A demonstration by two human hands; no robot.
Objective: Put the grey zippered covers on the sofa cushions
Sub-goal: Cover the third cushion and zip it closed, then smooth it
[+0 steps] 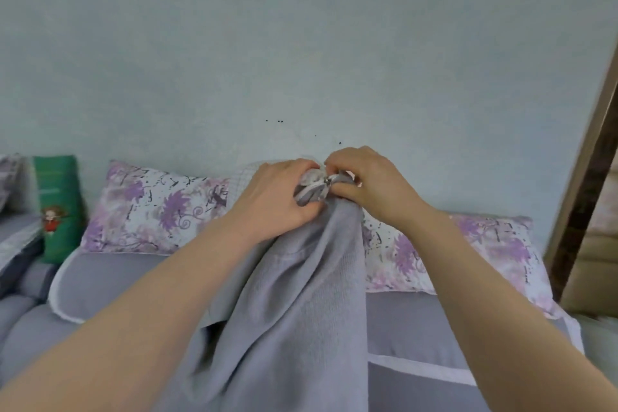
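Two forearms in view, both bare from wrist to frame edge. Left hand [274, 191] bare, wrist uncovered. Right hand [371, 184] likewise bare. Knuckles and finger joints plainly visible. Nails too small to judge.

Your grey cover [294, 294], a ribbed cloth, hangs in long folds. Its top is bunched around the zipper end [326, 181] and pinched between your left grip [277, 197] and right grip [368, 184]. A white checked cushion [241, 177] shows just behind the bunch, mostly hidden.
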